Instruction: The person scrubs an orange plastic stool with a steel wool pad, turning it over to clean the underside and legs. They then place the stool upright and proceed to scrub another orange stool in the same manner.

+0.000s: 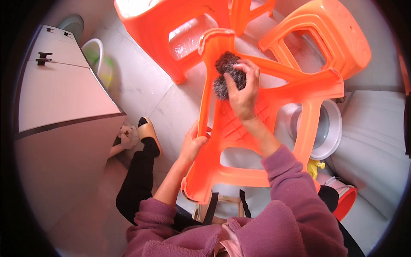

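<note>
An orange plastic stool (247,177) is turned so that its hollow underside and ribbed seat face me. My left hand (194,141) grips the edge of its left side, thumb on the inner face and fingers partly hidden behind the rim. In my right hand (245,93) are steel wool scourers (227,62), dark grey and bunched in at least two clumps. They press against the inside of the stool's upper left leg, or lie just over it; contact is hard to tell.
Another orange stool (151,29) stands wet at the top, and one more (348,38) is at upper right. A white basin (335,128) and a red bucket (348,200) sit to the right. A white cabinet (64,93) fills the left, with a green-and-white tub (102,64) behind it.
</note>
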